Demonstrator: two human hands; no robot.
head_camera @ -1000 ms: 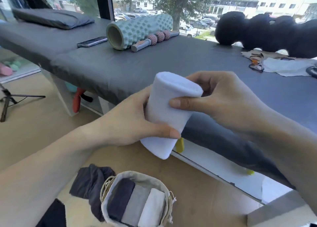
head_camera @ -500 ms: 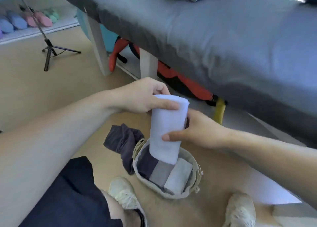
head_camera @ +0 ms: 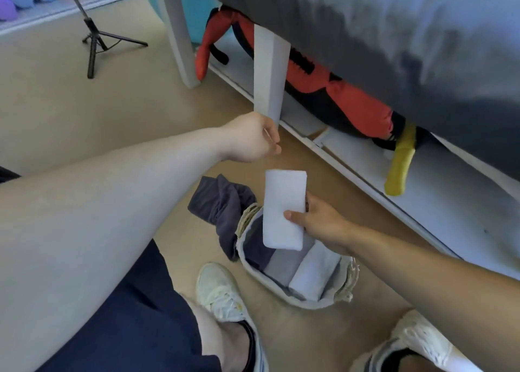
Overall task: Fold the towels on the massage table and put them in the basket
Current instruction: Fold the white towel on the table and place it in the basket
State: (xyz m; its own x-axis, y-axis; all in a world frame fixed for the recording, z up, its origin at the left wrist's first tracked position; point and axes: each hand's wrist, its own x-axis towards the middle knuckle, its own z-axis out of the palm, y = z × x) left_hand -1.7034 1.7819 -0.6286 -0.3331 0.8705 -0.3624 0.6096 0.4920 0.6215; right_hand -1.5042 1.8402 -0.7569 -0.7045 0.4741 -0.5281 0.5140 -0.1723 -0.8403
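The right hand [head_camera: 318,219] pinches the folded white towel [head_camera: 283,209] upright over the basket [head_camera: 315,301], which holds three folded towels [head_camera: 292,267]. The left hand [head_camera: 253,139] hangs apart above, fingers loosely curled, holding nothing.

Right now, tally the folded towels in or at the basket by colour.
White: 2, one held by the right hand over the basket at, one inside
Grey: 1
Dark: 1
Total: 4
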